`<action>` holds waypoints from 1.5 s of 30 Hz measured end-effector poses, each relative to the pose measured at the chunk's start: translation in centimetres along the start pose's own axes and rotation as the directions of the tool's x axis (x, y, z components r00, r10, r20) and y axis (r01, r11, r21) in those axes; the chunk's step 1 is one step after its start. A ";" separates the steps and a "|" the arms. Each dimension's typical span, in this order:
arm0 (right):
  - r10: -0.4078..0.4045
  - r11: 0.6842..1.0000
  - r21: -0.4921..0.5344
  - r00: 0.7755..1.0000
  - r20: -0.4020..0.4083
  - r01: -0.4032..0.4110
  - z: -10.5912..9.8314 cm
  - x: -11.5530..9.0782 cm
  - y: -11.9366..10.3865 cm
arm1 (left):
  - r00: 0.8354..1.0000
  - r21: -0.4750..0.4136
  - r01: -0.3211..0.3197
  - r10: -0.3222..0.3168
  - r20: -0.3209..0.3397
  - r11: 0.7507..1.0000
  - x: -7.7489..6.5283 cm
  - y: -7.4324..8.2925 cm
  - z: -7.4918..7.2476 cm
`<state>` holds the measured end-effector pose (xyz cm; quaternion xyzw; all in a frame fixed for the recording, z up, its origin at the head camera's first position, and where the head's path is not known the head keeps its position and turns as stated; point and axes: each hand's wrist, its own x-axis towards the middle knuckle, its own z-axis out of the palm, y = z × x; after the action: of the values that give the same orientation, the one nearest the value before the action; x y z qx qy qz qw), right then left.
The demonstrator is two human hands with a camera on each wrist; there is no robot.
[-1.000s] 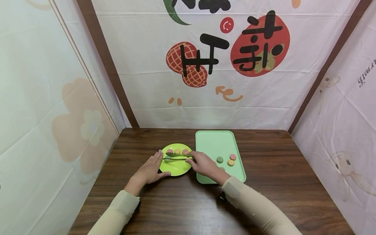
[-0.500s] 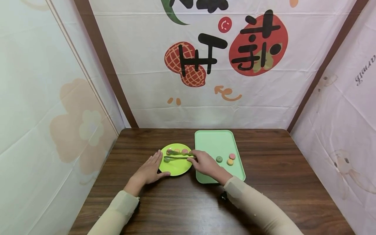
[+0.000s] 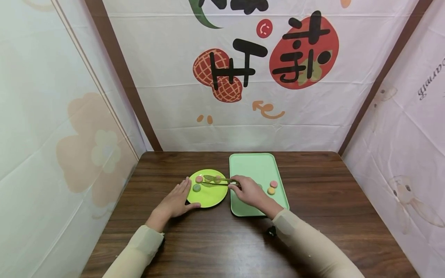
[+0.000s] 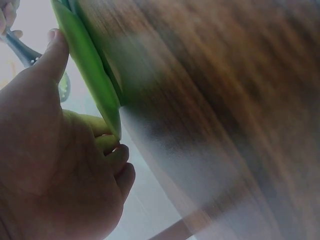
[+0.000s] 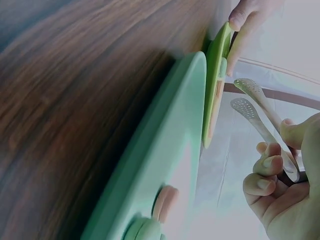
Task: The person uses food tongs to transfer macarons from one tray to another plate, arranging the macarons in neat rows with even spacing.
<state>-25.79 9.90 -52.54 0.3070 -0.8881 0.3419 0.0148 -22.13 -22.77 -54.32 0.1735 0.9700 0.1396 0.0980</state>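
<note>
A pair of tongs [image 3: 209, 178] with slotted heads [image 5: 244, 107] is held by my right hand [image 3: 251, 192], thumb on one arm and curled fingers on the other. Nothing sits between the parted tips, which hover over the yellow-green plate [image 3: 210, 200]. On the plate lie a green macaron [image 3: 196, 187] at the left and a pink macaron [image 3: 199, 179] behind it; more macarons there are partly covered by the tongs. My left hand [image 3: 175, 200] touches the plate's left rim, fingers straight and thumb spread [image 4: 54, 55].
Right of the plate lies a mint-green tray [image 3: 251, 164]. It bears a pink macaron [image 3: 274, 184], a yellow macaron [image 3: 271, 191] and a green one partly hidden by my right hand. The wooden table [image 3: 208, 243] meets printed cloth walls at the back and sides.
The tongs have spread apart and let go of the green macaron, which stays on the plate. My right hand has shifted slightly right and away with them. The left hand keeps its place.
</note>
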 end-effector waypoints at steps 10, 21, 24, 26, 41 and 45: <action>0.019 1.000 -0.004 0.999 -0.050 -0.019 -1.6 -1.3 0.8 | 1.000 0.018 0.002 -0.002 0.005 1.000 0.2 -0.2 0.1; 0.053 0.999 0.001 0.996 -0.078 -0.053 -2.9 -2.6 1.9 | 1.000 0.006 0.005 -0.005 0.001 1.000 0.1 -0.1 0.2; 0.065 0.998 0.003 0.995 -0.082 -0.065 -3.2 -2.8 2.1 | 1.000 0.002 0.007 -0.007 -0.002 1.000 0.1 -0.1 0.2; 0.069 0.998 -0.003 0.994 -0.089 -0.069 -3.4 -3.0 2.3 | 1.000 0.002 0.006 -0.006 -0.006 1.000 0.1 -0.1 0.2; 0.096 0.995 0.010 0.989 -0.111 -0.096 -5.0 -5.2 3.1 | 1.000 -0.009 0.002 -0.002 -0.007 1.000 -0.2 -0.1 -0.1; 0.113 0.994 0.001 0.988 -0.103 -0.113 -5.4 -5.8 3.4 | 1.000 -0.014 0.005 -0.005 -0.005 1.000 -0.2 -0.1 -0.1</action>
<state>-24.00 18.26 -51.85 0.2382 -0.9028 0.3556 0.0417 -22.02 -22.96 -54.22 0.1699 0.9697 0.1465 0.0971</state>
